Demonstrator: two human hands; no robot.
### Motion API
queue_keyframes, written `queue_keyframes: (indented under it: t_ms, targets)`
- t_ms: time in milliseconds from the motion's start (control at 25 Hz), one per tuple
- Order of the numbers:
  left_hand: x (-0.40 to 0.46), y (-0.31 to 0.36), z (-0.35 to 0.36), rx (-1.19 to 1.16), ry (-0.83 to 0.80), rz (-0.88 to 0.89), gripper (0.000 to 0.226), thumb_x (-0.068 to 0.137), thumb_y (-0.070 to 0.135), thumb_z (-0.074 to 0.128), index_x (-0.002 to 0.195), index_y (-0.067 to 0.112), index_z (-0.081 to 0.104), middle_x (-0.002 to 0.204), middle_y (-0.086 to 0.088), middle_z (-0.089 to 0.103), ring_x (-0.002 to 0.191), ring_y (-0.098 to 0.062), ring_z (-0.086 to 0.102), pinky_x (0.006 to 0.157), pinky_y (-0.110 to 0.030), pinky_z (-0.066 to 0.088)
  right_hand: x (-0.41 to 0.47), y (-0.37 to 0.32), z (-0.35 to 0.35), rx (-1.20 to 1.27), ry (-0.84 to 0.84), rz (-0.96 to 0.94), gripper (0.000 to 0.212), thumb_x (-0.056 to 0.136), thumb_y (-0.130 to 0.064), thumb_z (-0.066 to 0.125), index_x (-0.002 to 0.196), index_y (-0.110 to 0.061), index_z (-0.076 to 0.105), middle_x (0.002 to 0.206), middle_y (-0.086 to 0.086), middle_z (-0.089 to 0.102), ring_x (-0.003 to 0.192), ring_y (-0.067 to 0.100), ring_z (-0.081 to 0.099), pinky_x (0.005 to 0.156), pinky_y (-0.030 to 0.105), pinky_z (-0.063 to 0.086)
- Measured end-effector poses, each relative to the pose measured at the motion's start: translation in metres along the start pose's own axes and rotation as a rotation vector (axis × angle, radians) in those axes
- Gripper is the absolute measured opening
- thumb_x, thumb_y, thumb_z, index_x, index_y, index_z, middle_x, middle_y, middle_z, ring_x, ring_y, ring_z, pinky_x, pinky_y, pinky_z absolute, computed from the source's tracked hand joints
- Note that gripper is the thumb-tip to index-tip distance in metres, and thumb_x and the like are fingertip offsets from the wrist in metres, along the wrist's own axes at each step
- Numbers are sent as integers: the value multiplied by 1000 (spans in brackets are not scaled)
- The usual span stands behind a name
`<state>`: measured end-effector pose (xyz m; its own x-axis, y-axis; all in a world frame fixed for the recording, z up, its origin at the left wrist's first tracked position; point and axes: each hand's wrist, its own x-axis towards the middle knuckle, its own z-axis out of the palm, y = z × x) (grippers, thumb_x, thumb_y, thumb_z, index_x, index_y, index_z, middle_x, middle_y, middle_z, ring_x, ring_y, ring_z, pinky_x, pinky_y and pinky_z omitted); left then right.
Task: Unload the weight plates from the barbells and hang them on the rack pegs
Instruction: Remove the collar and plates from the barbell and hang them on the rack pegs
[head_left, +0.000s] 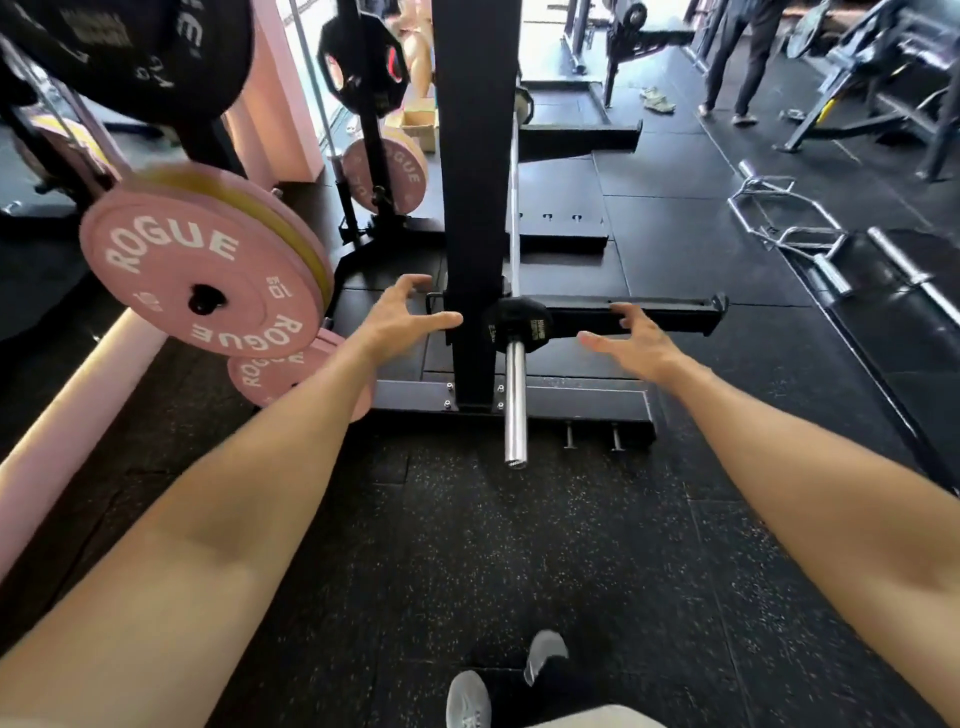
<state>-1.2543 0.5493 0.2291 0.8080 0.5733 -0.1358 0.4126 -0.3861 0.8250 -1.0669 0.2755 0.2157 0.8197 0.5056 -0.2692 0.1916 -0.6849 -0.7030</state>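
Note:
A small black weight plate (517, 326) sits at the inner end of a chrome barbell sleeve (515, 405) that points toward me, beside the black rack upright (475, 208). My left hand (402, 317) reaches in from the left with fingers spread, just short of the plate, holding nothing. On the plate's right, my right hand (631, 338) is also spread and empty, over the black safety arm (654, 314). Pink ROGUE plates (202, 275) hang on rack pegs at left, with a big black plate (135, 52) above them.
Another pink plate (384, 174) and a black gripped plate (363, 62) hang on a farther rack. A chrome hex bar (779, 218) and a bar lie on the floor at right. A person stands at the far right. My grey shoes (467, 699) are on the rubber floor.

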Motion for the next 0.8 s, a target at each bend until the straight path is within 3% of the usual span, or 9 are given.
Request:
queue_keyframes:
  t_ms: [160, 440, 520, 640, 800]
  targets:
    - [64, 21, 7, 41, -9, 33, 88, 61, 65, 76, 137, 35, 44, 137, 4, 44, 128, -15, 43, 109, -38, 38, 52, -17, -19, 7, 17, -42, 97, 60, -79, 63, 142, -37, 32, 147, 2, 42, 131, 26, 44, 112, 49, 32]
    - [186, 27, 50, 20, -7, -28, 68, 79, 55, 70, 138, 35, 43, 139, -1, 45, 128, -19, 44, 108, -36, 36, 183, -7, -29, 26, -23, -50, 89, 69, -74, 62, 143, -37, 31, 147, 1, 41, 133, 26, 44, 112, 53, 32]
    - [218, 19, 63, 16, 7, -44, 62, 83, 56, 64, 137, 35, 43, 135, 1, 49, 124, -18, 48, 103, -34, 39, 223, 0, -23, 36, -4, -51, 84, 72, -72, 61, 142, -35, 34, 141, 2, 46, 127, 25, 48, 109, 51, 35]
    - [268, -7, 92, 17, 49, -48, 49, 90, 55, 55, 133, 31, 48, 117, 3, 56, 108, -16, 55, 90, -28, 40, 278, 18, -4, 44, 8, -82, 69, 84, -62, 59, 140, -25, 41, 130, 4, 53, 111, 20, 54, 97, 37, 44]
    - [316, -71, 144, 43, 87, -74, 32, 96, 46, 48, 115, 22, 58, 102, -1, 68, 93, -17, 63, 78, -29, 46, 337, 55, 44, -18, 48, -170, 46, 92, -50, 56, 123, -16, 57, 116, 4, 63, 96, 17, 56, 83, 29, 42]
